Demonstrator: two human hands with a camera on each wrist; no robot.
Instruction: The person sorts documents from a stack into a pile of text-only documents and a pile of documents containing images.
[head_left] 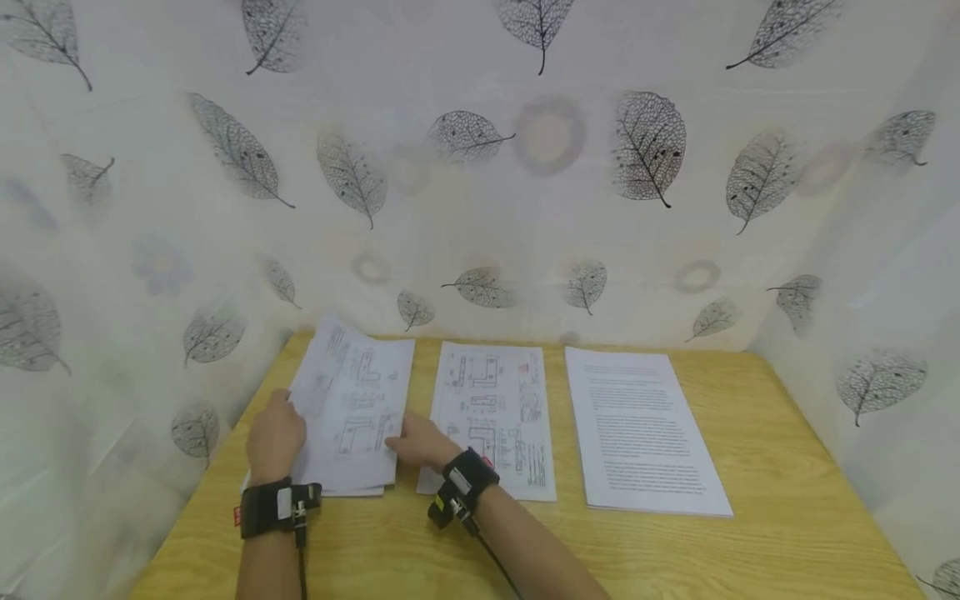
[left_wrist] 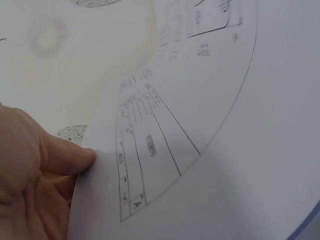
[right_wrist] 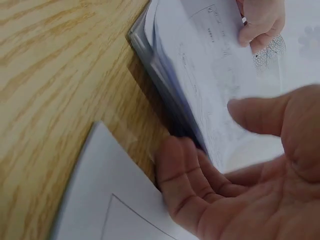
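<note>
On the left of the table lies a paper stack (head_left: 367, 400) printed with technical drawings. My left hand (head_left: 277, 437) grips the left edge of its upper paper. In the left wrist view, the left thumb (left_wrist: 75, 159) presses on a sheet (left_wrist: 165, 130) that is raised and bowed. At the stack's right edge is my right hand (head_left: 423, 442). The right wrist view shows its thumb (right_wrist: 255, 115) apart from the bent fingers (right_wrist: 182, 175), with the stack's edge (right_wrist: 175, 85) beside them. Whether that hand touches the paper I cannot tell.
A middle stack of drawings (head_left: 498, 400) lies partly under my right hand and wrist. Farther right is a stack of text pages (head_left: 645, 433). The wooden table (head_left: 780, 467) is bordered by a leaf-patterned curtain (head_left: 540, 233). Both wrists wear black straps with cables.
</note>
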